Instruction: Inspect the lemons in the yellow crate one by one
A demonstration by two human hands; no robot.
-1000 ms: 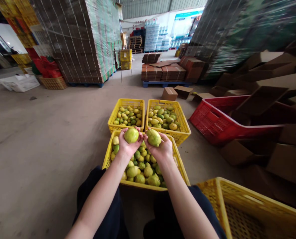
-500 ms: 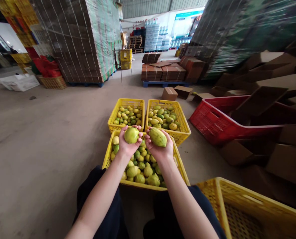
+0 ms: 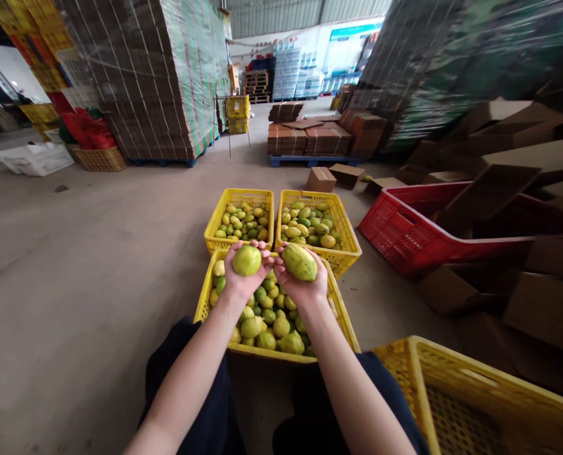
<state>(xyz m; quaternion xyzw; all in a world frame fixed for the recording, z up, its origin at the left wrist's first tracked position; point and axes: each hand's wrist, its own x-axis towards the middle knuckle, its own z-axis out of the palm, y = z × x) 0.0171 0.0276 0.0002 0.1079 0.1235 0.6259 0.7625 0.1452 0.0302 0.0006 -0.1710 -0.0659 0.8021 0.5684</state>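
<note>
My left hand [image 3: 241, 281] holds a round yellow-green fruit [image 3: 246, 260] on its palm, fingers curled around the far side. An oval, ridged green-yellow fruit [image 3: 299, 263] rests in my right hand [image 3: 309, 289]. The fingertips of both hands are close together. Both hands are above the near yellow crate [image 3: 272, 355], which holds many green and yellow fruits [image 3: 281, 327]. Beyond it stand a left yellow crate [image 3: 209, 235] and a right yellow crate [image 3: 349, 254], each with similar fruits inside.
A red crate [image 3: 395, 243] with cardboard stands at the right, beside piled cardboard boxes [image 3: 544, 309]. Another yellow crate [image 3: 480, 404] is at the lower right. Flattened cardboard lies on a blue pallet [image 3: 309, 160] farther back, with wrapped stacks [image 3: 129, 82] at the sides.
The round fruit has turned in my left hand and shifted slightly left. My right hand has moved slightly inward, its fingertips nearer the left hand, with the oval fruit still in it.
</note>
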